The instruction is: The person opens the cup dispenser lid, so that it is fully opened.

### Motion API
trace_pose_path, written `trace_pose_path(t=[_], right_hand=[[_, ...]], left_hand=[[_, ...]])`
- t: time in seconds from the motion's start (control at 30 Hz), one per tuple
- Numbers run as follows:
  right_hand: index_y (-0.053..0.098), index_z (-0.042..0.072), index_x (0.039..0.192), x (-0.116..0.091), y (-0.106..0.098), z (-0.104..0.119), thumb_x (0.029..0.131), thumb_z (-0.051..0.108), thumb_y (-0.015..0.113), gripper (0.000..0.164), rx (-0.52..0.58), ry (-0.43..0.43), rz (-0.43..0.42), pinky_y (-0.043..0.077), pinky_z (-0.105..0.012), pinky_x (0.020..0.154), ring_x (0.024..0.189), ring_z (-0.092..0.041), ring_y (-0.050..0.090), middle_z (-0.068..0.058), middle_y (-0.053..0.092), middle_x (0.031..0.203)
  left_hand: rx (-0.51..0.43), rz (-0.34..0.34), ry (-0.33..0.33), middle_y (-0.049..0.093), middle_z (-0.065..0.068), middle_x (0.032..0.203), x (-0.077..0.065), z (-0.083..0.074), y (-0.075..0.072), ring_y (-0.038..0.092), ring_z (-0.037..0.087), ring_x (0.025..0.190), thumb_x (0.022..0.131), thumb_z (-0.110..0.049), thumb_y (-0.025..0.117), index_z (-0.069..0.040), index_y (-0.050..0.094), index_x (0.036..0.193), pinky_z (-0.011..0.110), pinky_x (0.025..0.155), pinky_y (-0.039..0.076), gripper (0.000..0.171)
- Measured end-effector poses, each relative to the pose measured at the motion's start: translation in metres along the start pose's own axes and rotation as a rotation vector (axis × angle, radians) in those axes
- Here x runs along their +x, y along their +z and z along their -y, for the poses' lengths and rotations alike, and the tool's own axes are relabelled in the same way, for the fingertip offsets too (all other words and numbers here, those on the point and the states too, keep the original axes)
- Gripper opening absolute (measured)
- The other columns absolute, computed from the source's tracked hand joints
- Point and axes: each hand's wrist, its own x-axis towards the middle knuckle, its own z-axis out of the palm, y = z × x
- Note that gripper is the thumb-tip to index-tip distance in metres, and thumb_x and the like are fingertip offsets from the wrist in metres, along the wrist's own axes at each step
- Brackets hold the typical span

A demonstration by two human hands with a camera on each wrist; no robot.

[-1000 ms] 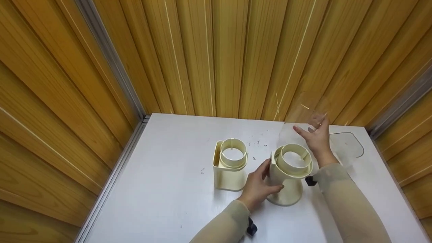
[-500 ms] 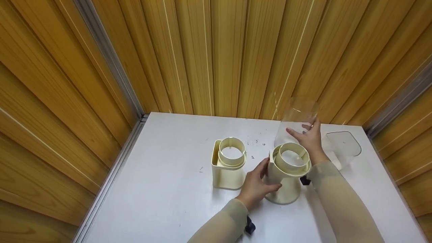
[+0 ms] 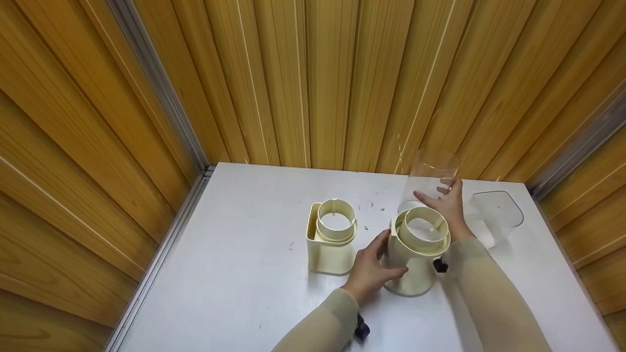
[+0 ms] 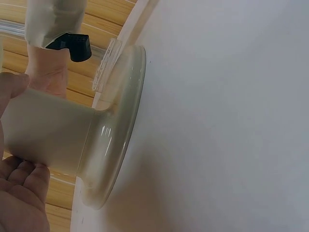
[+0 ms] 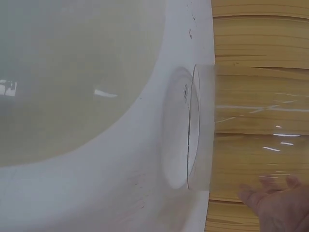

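My left hand (image 3: 371, 274) grips the body of a cream plastic stand (image 3: 414, 283), thumb on its near side. The stand has a flared round foot on the table and a ring inside its wide top. In the left wrist view, fingers and thumb wrap the stand's smooth column (image 4: 53, 130). Behind the stand, my right hand (image 3: 447, 205) holds a clear open cylinder (image 3: 433, 168) upright from its right side. The right wrist view has the cylinder's lower rim close over the table, its pale reflection beneath. The stand's top hides part of that lower end in the head view.
Left of the stand is another cream holder (image 3: 332, 256), with a ring top and a side slot. A clear squarish container (image 3: 499, 210) sits at the right, behind the right forearm. Small dark specks (image 3: 371, 205) mark the white table (image 3: 234, 234). Wood-panelled walls (image 3: 327, 83) enclose it.
My right hand has lowered the clear cylinder toward the table behind the stand, also slightly to the left. The left hand keeps its grip on the stand.
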Motion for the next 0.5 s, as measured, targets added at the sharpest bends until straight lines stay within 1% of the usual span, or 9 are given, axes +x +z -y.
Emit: trace_pose_path(t=[0.1, 0.2, 0.27, 0.33, 0.4, 0.5], right_hand=[[0.017, 0.006, 0.167, -0.003, 0.0, -0.002, 0.089, 0.03, 0.099, 0.116, 0.005, -0.005, -0.001, 0.039, -0.065, 0.135, 0.162, -0.048, 0.042, -0.021, 0.032, 0.172], [0.014, 0.007, 0.17, -0.008, 0.001, -0.004, 0.088, 0.027, 0.099, 0.119, 0.015, -0.004, -0.001, 0.038, -0.064, 0.136, 0.162, -0.047, 0.041, -0.021, 0.03, 0.174], [0.009, 0.009, 0.171, -0.01, 0.002, -0.005, 0.088, 0.027, 0.1, 0.125, 0.018, 0.016, 0.005, 0.035, -0.064, 0.138, 0.165, -0.046, 0.038, -0.022, 0.027, 0.177], [0.008, 0.011, 0.171, -0.014, 0.004, -0.004, 0.088, 0.029, 0.1, 0.125, 0.015, 0.024, 0.001, 0.032, -0.064, 0.139, 0.167, -0.046, 0.034, -0.023, 0.025, 0.178], [0.008, 0.012, 0.171, -0.023, 0.007, 0.005, 0.087, 0.026, 0.1, 0.125, 0.032, 0.025, -0.006, 0.03, -0.065, 0.14, 0.168, -0.047, 0.032, -0.025, 0.023, 0.178], [0.008, 0.009, 0.169, -0.044, 0.01, 0.029, 0.087, 0.016, 0.098, 0.122, 0.051, 0.009, 0.005, 0.029, -0.068, 0.14, 0.168, -0.05, 0.029, -0.027, 0.02, 0.177]], left_hand=[[-0.004, 0.002, -0.001, 0.064, -0.008, 0.165, 0.0, 0.001, 0.001, 0.062, 0.007, 0.15, 0.083, -0.012, 0.101, -0.03, 0.053, 0.167, 0.025, 0.129, 0.047, 0.099], [-0.012, 0.003, 0.0, 0.063, -0.008, 0.166, 0.0, 0.002, 0.001, 0.061, 0.007, 0.151, 0.083, -0.012, 0.101, -0.029, 0.053, 0.167, 0.024, 0.129, 0.047, 0.099], [-0.021, 0.005, 0.004, 0.062, -0.007, 0.167, 0.0, 0.002, 0.001, 0.06, 0.008, 0.152, 0.083, -0.011, 0.101, -0.029, 0.052, 0.168, 0.024, 0.129, 0.046, 0.099], [-0.024, 0.006, 0.006, 0.061, -0.006, 0.168, 0.0, 0.002, 0.001, 0.059, 0.01, 0.154, 0.083, -0.011, 0.1, -0.028, 0.052, 0.168, 0.023, 0.129, 0.046, 0.1], [-0.027, 0.005, 0.006, 0.06, -0.004, 0.17, 0.0, 0.002, 0.001, 0.058, 0.011, 0.155, 0.083, -0.01, 0.1, -0.027, 0.051, 0.169, 0.023, 0.129, 0.045, 0.1], [-0.019, 0.001, 0.004, 0.059, -0.002, 0.171, 0.0, 0.002, 0.001, 0.058, 0.013, 0.156, 0.083, -0.01, 0.101, -0.024, 0.051, 0.169, 0.023, 0.129, 0.045, 0.101]])
